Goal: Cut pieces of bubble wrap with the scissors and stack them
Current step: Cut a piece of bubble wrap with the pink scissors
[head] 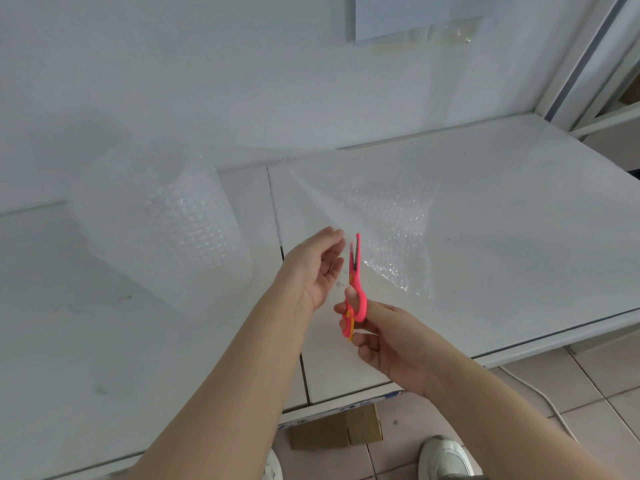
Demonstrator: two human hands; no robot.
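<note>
Two bare hands meet above a white table (519, 209) seen from a head-worn camera. Right hand (391, 344): fingers passed through the loops of pink scissors (356, 282) and closed on them, with the blades pointing up and away and standing only slightly apart. Left hand (315, 268): held just beside the blades, palm turned toward them, fingers loosely curled with the fingertips at the edge of a thin clear sheet of bubble wrap (391, 226); whether they actually pinch that edge cannot be told. This sheet rises from the tabletop toward the hands and lies partly on the right-hand panel of the table. A large roll of bubble wrap (162, 230) stands upright on the left-hand panel, near the wall. Table surface: white panels divided by a dark seam (277, 220) that runs from the wall to the front edge. Room: pale wall (207, 81) behind the table, a sheet of paper (415, 15) fixed to it at upper centre, a white frame (588, 57) at upper right. Below the front edge: pinkish floor tiles (571, 386), a white cable (540, 396), a cardboard box (336, 427) and two light shoes (446, 459).
</note>
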